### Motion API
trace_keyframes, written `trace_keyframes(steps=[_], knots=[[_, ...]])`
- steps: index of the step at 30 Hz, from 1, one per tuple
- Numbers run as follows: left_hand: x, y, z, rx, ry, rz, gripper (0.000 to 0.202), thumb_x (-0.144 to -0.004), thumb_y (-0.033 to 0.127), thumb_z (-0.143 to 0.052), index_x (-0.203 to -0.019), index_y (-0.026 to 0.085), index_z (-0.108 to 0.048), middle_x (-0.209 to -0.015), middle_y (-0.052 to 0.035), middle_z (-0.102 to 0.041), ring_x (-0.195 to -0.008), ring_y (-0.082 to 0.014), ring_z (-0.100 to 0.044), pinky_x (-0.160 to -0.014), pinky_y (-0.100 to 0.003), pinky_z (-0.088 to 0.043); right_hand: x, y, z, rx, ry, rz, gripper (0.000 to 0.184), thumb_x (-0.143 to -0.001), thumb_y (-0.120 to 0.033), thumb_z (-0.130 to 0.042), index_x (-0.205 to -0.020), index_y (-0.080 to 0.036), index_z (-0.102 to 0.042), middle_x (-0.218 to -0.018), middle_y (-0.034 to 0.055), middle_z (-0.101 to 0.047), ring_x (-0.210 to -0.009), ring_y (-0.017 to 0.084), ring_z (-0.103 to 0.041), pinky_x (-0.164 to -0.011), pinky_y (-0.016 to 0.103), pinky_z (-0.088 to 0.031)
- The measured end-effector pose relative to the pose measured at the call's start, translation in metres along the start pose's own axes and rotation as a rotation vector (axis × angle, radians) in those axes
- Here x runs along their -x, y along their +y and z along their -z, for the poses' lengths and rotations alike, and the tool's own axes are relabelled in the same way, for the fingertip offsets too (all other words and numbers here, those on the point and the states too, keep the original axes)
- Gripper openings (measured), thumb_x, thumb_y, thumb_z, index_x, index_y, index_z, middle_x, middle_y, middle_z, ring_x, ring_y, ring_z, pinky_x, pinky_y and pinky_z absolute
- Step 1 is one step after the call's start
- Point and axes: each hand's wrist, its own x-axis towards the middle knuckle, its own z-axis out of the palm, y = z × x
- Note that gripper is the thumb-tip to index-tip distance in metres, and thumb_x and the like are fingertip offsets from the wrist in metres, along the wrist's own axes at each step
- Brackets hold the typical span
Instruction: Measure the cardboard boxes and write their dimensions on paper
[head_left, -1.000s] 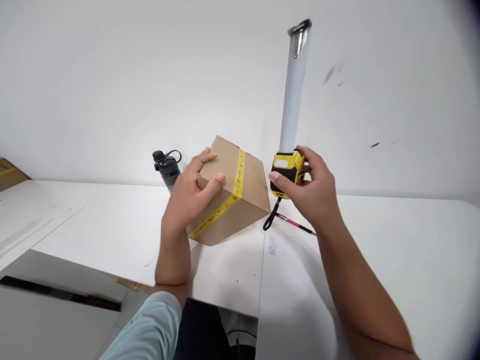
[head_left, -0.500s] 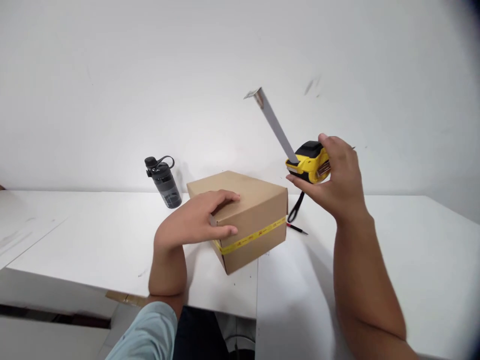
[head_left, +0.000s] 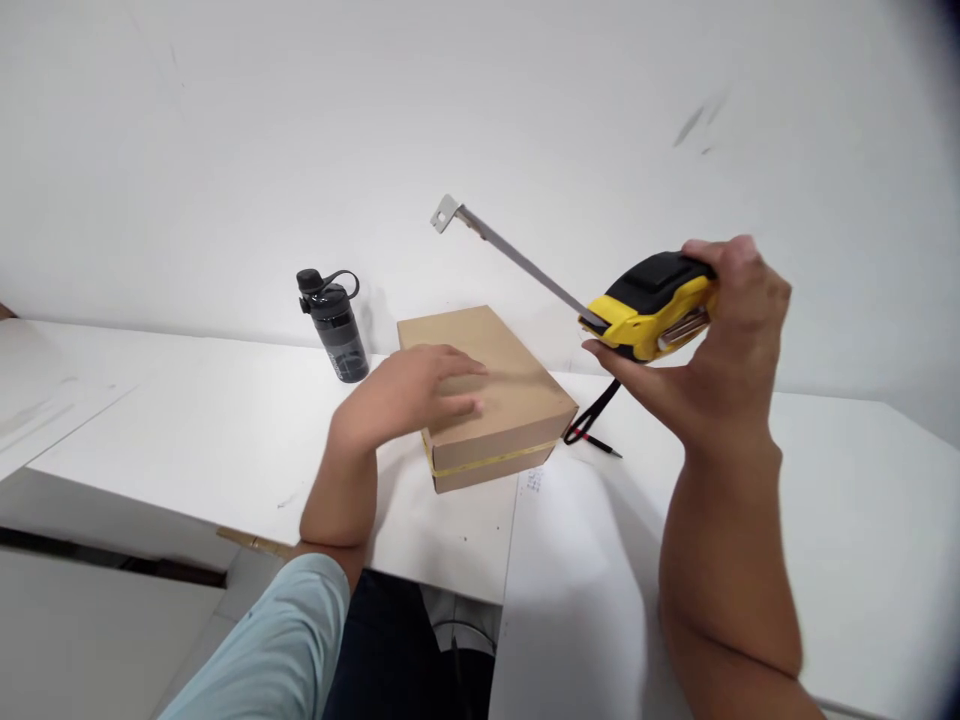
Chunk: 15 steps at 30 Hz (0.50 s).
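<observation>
A brown cardboard box point(head_left: 495, 360) with yellow tape round its side sits on the white table in front of me. My left hand point(head_left: 420, 390) is at the box's left part, palm down over the top, with thumb and fingers stretched out. Up to the right of the box, my right hand point(head_left: 720, 350) grips a yellow and black tape measure point(head_left: 645, 300). A short length of its metal blade point(head_left: 525, 265) sticks out up and left above the box, ending in a hook. The black wrist strap point(head_left: 592, 412) dangles below the case.
A dark water bottle point(head_left: 341, 340) stands behind and left of the box, near the wall. A pen point(head_left: 602, 445) lies just right of the box. White paper point(head_left: 570, 590) with some writing covers the table point(head_left: 225, 430) at the front middle.
The tape measure has come closer and its blade has swung lower, to the left. The box sits flatter with more of its top showing. My left hand's thumb has shifted from the side onto the top.
</observation>
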Motion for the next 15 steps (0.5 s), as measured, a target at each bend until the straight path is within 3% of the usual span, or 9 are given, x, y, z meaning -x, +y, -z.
trace_keyframes(steps=[3,5,8,12,15], knots=[[-0.015,0.014,-0.023,-0.117,-0.082,-0.103,0.062,-0.092,0.059,-0.074,-0.144,0.025,-0.068,-0.161,-0.0108,-0.060,-0.154,-0.0386,-0.050,-0.129,-0.055,-0.036,-0.001,-0.002,0.004,-0.019,0.013,-0.018,0.104,-0.095,-0.052,-0.072,-0.171,-0.047,-0.001,-0.158,0.0116,-0.051,-0.147,0.045,-0.048,-0.122,0.071,-0.039],[-0.026,0.020,-0.039,-0.162,-0.159,-0.095,0.078,-0.087,0.058,-0.080,-0.151,0.019,-0.060,-0.168,-0.0170,-0.051,-0.161,-0.0421,-0.039,-0.132,-0.060,-0.030,-0.003,-0.002,0.005,-0.016,-0.014,-0.061,0.101,-0.095,-0.056,-0.071,-0.172,-0.044,-0.007,-0.158,0.0127,-0.051,-0.148,0.045,-0.048,-0.124,0.071,-0.036],[-0.034,0.018,-0.050,-0.147,-0.193,-0.084,0.069,-0.087,0.045,-0.080,-0.147,0.016,-0.061,-0.167,-0.0204,-0.052,-0.157,-0.0422,-0.047,-0.128,-0.061,-0.037,-0.007,0.000,0.003,-0.022,-0.077,-0.138,0.095,-0.092,-0.059,-0.072,-0.170,-0.037,-0.020,-0.159,0.0153,-0.048,-0.151,0.045,-0.044,-0.127,0.072,-0.031],[-0.026,0.004,-0.023,0.124,-0.298,-0.234,0.030,-0.090,0.041,-0.076,-0.117,0.027,-0.077,-0.156,-0.0090,-0.066,-0.146,-0.0346,-0.062,-0.121,-0.052,-0.050,-0.009,0.004,-0.002,-0.084,-0.099,-0.159,0.093,-0.089,-0.062,-0.074,-0.167,-0.036,-0.029,-0.159,0.0155,-0.047,-0.153,0.044,-0.040,-0.126,0.073,-0.032],[-0.010,-0.005,0.010,0.407,-0.478,-0.388,0.027,-0.091,0.051,-0.075,-0.112,0.037,-0.082,-0.140,-0.0043,-0.077,-0.134,-0.0288,-0.072,-0.113,-0.045,-0.058,-0.007,0.003,-0.003,-0.126,-0.041,-0.102,0.093,-0.089,-0.060,-0.075,-0.166,-0.035,-0.029,-0.155,0.0154,-0.051,-0.148,0.043,-0.046,-0.124,0.072,-0.035]])
